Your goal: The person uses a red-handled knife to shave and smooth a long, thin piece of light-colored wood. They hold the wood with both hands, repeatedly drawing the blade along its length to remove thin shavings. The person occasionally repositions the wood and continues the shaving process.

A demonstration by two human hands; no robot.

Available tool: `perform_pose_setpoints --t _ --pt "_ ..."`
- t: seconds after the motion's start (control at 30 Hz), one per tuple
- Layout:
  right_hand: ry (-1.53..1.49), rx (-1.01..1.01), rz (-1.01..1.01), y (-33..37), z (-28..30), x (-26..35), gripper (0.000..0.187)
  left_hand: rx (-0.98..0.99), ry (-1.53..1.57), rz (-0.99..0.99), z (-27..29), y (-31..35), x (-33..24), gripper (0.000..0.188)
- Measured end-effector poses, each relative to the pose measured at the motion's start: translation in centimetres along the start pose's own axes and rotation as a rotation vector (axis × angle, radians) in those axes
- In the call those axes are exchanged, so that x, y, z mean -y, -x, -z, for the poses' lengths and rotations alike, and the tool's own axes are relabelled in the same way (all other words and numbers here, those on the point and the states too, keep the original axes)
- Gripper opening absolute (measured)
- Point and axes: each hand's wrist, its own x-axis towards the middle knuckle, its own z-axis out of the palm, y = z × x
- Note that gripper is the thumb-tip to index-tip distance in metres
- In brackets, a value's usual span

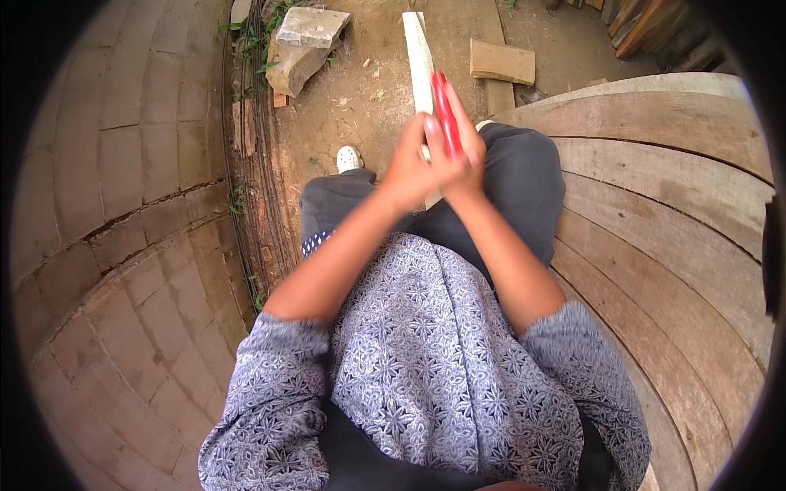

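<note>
A long pale strip of wood [418, 61] stretches away from me between my knees, its far end narrow. My left hand [409, 168] is wrapped round its nearer part, thumb up. Pressed close against it, my right hand [465, 164] is closed on a slim red tool [448, 114], with one finger stretched along its side. The red part lies beside the strip, pointing away from me. Whether it has a blade is hidden, so I cannot tell its exact kind. A short bit of the strip shows below my hands.
Wooden planks [655, 180] rise on my right, a brick wall [139, 155] on my left. Stones [307, 45] and thin rods [264, 155] lie along the wall. A short wood block [502, 62] rests ahead on a board. Shavings dot the dirt ground [360, 90].
</note>
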Motion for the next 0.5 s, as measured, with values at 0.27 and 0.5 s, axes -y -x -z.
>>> perform_pose_setpoints --t 0.27,0.5 --pt "-0.115 -0.066 -0.094 7.0 2.7 4.0 0.064 0.115 -0.139 -0.019 -1.1 6.6 -5.9 0.064" --pt "0.050 -0.106 0.026 -7.2 -4.2 -4.6 0.059 -0.080 -0.122 -0.014 2.7 -8.6 1.4 0.063"
